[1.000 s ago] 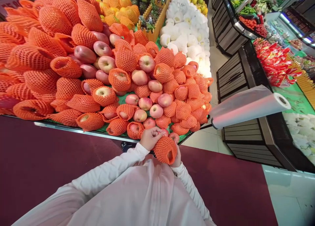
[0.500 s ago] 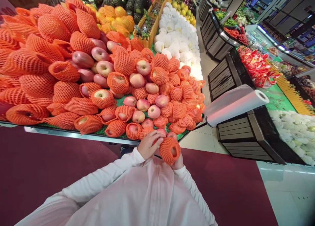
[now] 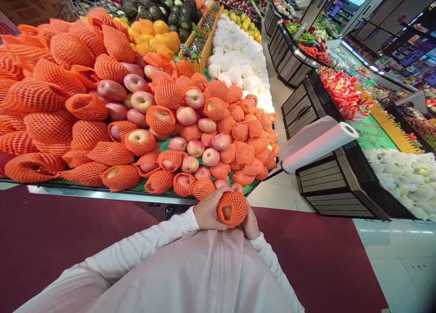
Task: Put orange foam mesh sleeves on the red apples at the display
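An apple in an orange foam net (image 3: pixel 233 208) is held close to my chest, just over the front edge of the display. My left hand (image 3: pixel 209 211) wraps its left side, thumb underneath. Around its right side curl the fingers of my right hand (image 3: pixel 251 222), partly hidden behind the fruit. The net's opening faces me and slightly left, with a little of the fruit inside showing. Right beyond my hands lie bare pink apples (image 3: pixel 221 183) and a netted apple (image 3: pixel 203 188) on the green-lined display.
Netted apples (image 3: pixel 122 177) are heaped high on the left. A plastic bag roll (image 3: pixel 320 147) juts out at the display's right corner. White-netted fruit (image 3: pixel 235 72) lies behind, beside a small yellow fence (image 3: pixel 200 54). Dark-panelled stands (image 3: pixel 335 181) line the right across an aisle.
My left hand has moved from above onto the netted apple's left side. The net's opening has turned from the right toward the left. The view has shifted slightly.
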The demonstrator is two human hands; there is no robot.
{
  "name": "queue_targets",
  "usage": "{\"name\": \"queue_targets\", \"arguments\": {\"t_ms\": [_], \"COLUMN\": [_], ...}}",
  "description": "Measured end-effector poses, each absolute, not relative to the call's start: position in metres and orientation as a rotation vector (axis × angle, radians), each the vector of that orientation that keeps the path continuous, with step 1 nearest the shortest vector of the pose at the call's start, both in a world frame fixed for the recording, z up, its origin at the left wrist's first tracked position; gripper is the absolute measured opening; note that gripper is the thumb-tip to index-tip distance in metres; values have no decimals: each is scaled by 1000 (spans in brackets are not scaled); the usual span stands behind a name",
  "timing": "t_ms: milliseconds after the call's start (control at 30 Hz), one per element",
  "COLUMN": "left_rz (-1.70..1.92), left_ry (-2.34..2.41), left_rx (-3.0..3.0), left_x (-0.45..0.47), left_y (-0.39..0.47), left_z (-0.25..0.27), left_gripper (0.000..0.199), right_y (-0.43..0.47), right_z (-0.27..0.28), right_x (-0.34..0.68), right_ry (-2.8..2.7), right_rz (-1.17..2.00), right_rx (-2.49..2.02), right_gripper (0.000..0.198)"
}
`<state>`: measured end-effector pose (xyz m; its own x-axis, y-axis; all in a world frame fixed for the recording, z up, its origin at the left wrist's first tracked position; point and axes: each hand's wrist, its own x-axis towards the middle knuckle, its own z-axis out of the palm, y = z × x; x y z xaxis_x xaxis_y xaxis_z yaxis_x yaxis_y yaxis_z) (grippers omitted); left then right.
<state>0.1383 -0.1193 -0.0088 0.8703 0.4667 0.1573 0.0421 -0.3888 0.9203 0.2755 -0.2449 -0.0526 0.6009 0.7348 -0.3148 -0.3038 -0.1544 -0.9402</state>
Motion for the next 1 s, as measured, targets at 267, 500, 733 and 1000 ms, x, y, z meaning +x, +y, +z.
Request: {"name": "queue_targets", "arguments": {"t_ms": [267,500,733,1000], "left_rz": [691,330,249,290], "left_ry": [549,616,519,231], "left_rx": [2254,2871,2842,2643], "left_x": [186,240,260,215], "left_y": [-61,-44,-45,-42], "left_z": [-3,-46,-51,-61], "left_gripper": [85,70,71,57], "right_y": [-233,-280,-283,-216], "right_z": [-16,-45,-59,-49], "right_x": [302,299,299,297], "right_ry": [-27,105,132,-145], "right_rz": [1016,1029,1068,1174], "right_rx": [-1256,-1364,-1432,-1442], "right_gripper": [48,57,54,58]}}
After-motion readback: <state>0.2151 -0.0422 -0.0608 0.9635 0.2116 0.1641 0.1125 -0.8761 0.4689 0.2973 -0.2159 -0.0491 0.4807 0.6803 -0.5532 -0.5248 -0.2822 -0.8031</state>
